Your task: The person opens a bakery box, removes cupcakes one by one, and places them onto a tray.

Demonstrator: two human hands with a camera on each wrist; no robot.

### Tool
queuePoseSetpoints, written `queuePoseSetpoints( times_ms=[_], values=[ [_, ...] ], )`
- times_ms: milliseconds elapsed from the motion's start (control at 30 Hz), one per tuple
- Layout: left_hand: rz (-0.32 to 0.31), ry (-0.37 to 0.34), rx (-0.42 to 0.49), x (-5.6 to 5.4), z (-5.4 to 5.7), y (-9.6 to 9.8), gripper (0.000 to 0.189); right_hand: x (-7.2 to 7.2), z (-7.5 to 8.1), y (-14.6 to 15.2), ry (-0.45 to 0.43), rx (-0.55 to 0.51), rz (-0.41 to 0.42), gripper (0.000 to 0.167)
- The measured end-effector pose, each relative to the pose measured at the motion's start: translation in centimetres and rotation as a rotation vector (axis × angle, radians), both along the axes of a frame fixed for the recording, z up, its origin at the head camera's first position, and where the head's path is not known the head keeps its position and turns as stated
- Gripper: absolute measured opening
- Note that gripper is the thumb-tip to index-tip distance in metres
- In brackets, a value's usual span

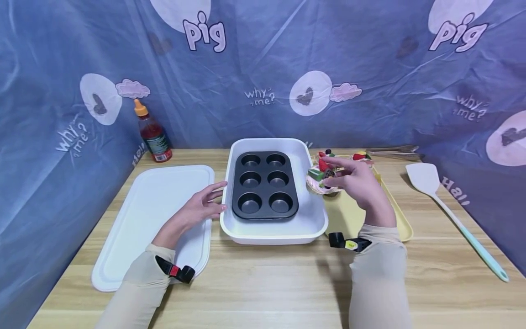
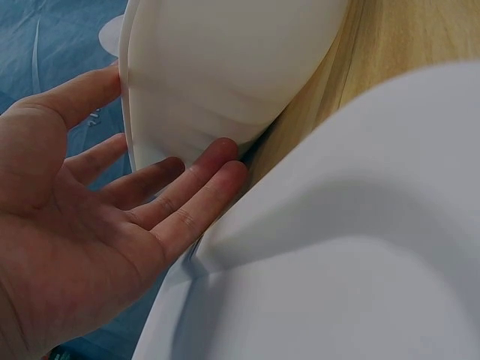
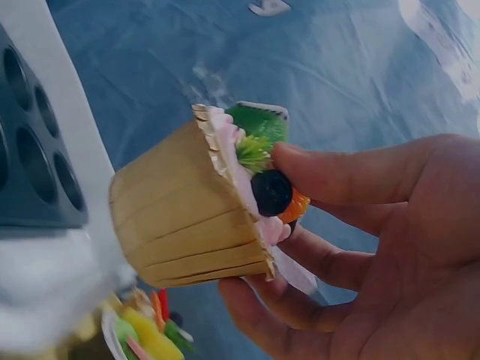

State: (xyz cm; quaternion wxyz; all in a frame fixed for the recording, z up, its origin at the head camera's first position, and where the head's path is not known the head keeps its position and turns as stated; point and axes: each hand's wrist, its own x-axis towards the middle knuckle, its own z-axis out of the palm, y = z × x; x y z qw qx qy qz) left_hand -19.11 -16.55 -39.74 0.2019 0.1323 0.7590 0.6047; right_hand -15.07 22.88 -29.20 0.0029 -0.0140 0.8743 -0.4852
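Observation:
My right hand (image 1: 359,183) holds a cupcake (image 3: 180,206) between thumb and fingers, above the right side of the white tray. The cupcake has a tan pleated paper cup, pink frosting and toppings; its dark berry, green piece and orange piece show in the right wrist view, where it is tipped sideways. Inside the deep white tray (image 1: 312,224) lies a black muffin pan (image 1: 263,194) with several round cups. At the tray's left wall is my left hand (image 1: 200,208), its fingers fairly straight, thumb and fingertips against or close to the wall.
A pale yellow tray (image 1: 347,221) with more fruit-topped cakes (image 1: 361,156) lies at right. Beyond it are metal tongs (image 1: 394,153) and a white spatula (image 1: 425,178) with a teal handle. At left lie a flat white tray (image 1: 164,196) and, behind it, a red sauce bottle (image 1: 155,137).

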Motion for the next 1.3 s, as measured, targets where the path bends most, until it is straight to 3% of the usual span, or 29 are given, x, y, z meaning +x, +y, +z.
queuePoseSetpoints(
  times_ms=[267,633,1067,1300],
  values=[
    [0.001,-0.008,0.0,0.0,-0.1,-0.3,0.074,0.0,-1.4,3.2,-0.002,-0.06,0.005,0.065],
    [0.013,-0.013,-0.011,0.3,0.0,-0.6,0.073,0.1,-3.0,5.6,-0.148,-0.166,0.035,0.068],
    [0.003,-0.014,0.004,0.2,0.0,-0.4,0.074,0.1,-4.4,7.3,-0.188,-0.022,0.118,0.068],
    [-0.024,0.005,0.04,0.1,0.0,-0.2,0.073,0.0,-5.2,7.8,-0.219,-0.041,0.142,0.067]
  ],
)
